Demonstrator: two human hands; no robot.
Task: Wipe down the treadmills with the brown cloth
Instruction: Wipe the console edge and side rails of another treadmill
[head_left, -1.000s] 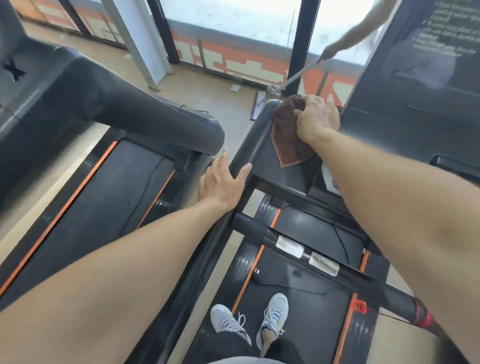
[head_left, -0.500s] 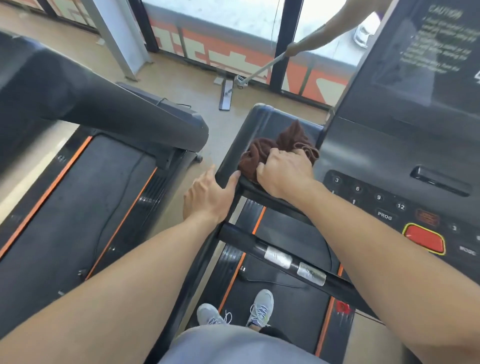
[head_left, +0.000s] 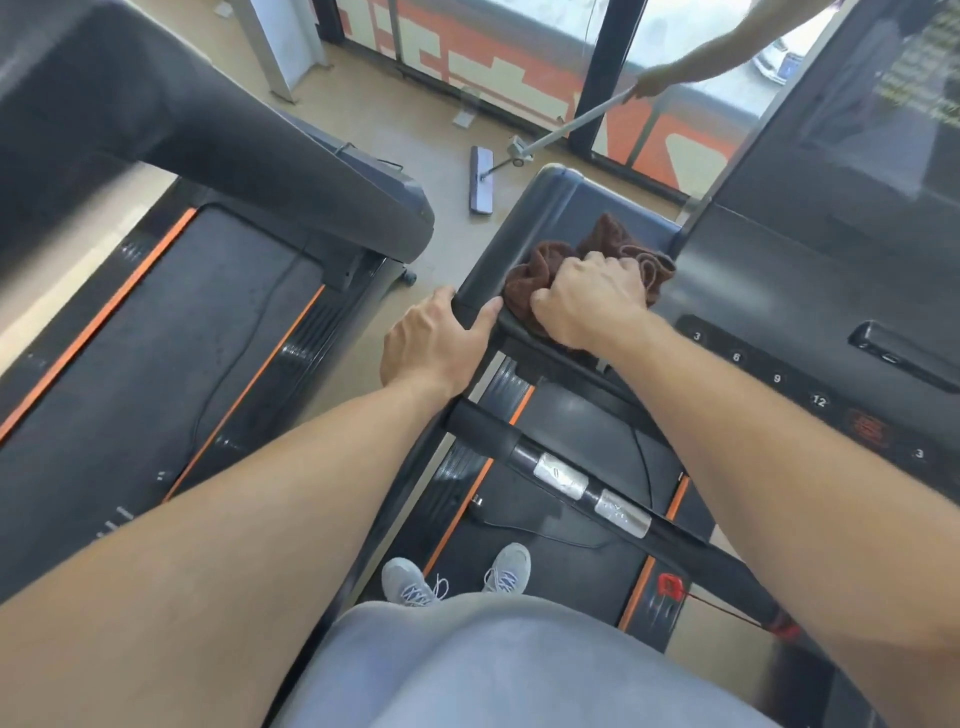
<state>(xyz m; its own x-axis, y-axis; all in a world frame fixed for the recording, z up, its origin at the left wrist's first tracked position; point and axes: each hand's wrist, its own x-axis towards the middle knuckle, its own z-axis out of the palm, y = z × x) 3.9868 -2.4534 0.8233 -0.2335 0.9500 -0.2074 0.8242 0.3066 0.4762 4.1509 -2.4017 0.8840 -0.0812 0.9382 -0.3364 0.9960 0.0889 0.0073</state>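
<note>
My right hand (head_left: 587, 299) is bunched over the crumpled brown terry cloth (head_left: 597, 260), grip closed on it and pressing it flat onto the black padded left arm of the treadmill console (head_left: 550, 208); knuckles up, palm down, so the load goes straight into the surface I'm wiping; cloth sits at the near end of that arm, just left of the dark grey console panel with white number keys (head_left: 779, 332). Part of the cloth spills out beyond my fingers toward the panel; that loose end will likely drag along on the next stroke.

My left hand (head_left: 431, 343) is wrapped narrow around the near-left corner of the same arm, thumb on top, fingers over the outer edge; holding nothing but the machine; I read it as a brace so I can lean in.

My grey sneakers (head_left: 457, 574) stand on the black belt with orange side strips (head_left: 571, 519), below the console arm.

Judgement: mid-wipe on this arm; the panel looks like the next area; the second black treadmill (head_left: 208, 312), left of the console arm, is yet to reach.

Beyond the console arm another person's hand (head_left: 652, 83) works a flat mop (head_left: 480, 179) on the floor; well apart from me.
</note>
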